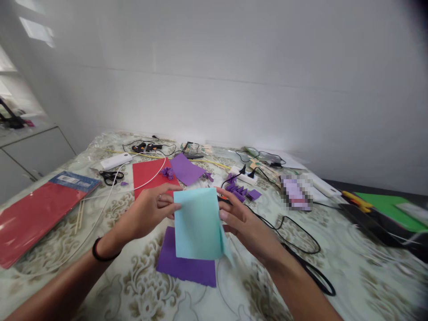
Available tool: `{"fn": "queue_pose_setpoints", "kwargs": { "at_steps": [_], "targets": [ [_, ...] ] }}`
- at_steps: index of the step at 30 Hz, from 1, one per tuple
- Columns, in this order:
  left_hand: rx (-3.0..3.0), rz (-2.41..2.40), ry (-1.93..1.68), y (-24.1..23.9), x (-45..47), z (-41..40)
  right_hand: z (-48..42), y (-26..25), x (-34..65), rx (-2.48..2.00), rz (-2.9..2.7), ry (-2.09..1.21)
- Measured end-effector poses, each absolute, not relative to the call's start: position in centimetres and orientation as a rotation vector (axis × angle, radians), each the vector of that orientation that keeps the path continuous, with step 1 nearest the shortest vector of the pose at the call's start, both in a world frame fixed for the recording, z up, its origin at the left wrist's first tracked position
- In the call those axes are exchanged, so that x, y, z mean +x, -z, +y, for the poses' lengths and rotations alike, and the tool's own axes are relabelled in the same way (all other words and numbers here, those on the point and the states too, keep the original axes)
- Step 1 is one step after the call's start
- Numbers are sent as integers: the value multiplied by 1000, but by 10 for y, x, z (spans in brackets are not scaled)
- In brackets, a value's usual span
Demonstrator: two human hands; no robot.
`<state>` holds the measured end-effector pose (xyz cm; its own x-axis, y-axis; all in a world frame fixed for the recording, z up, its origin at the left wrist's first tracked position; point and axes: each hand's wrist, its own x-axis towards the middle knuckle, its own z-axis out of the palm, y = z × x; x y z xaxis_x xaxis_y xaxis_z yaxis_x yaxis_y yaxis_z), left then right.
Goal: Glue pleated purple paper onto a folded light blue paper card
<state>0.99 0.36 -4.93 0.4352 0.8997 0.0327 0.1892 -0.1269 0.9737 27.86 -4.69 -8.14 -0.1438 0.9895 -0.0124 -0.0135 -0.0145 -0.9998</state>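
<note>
A sheet of light blue paper (198,225) is held up in front of me, with a fold or second layer along its right side. My left hand (152,207) pinches its upper left edge between thumb and fingers. On the opposite edge, my right hand (245,223) grips the paper near the upper right corner. Below and partly behind it, a purple paper piece (185,267) with a ragged lower edge lies on the patterned tablecloth (143,292). Several folded purple paper pieces (236,191) lie just beyond my right hand.
Red paper (143,171) and a purple sheet (187,169) lie farther back. Black scissors (112,176) and a red paper pack (43,214) are at left. Glue guns (145,147) sit near the wall. A power strip (244,174), black cable (301,252) and blurred-out phone (296,192) are at right.
</note>
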Motion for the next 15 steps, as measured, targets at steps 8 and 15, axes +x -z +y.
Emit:
{"fn": "queue_pose_setpoints", "kwargs": {
  "at_steps": [8, 15],
  "targets": [
    [1628, 1039, -832, 46, -5, 8, -52, 90, 267, -1116, -1160, -1304],
    [1745, 1153, -1107, 17, -38, 9, -43, 107, 292, -1429, -1441, -1115]
  ]
}}
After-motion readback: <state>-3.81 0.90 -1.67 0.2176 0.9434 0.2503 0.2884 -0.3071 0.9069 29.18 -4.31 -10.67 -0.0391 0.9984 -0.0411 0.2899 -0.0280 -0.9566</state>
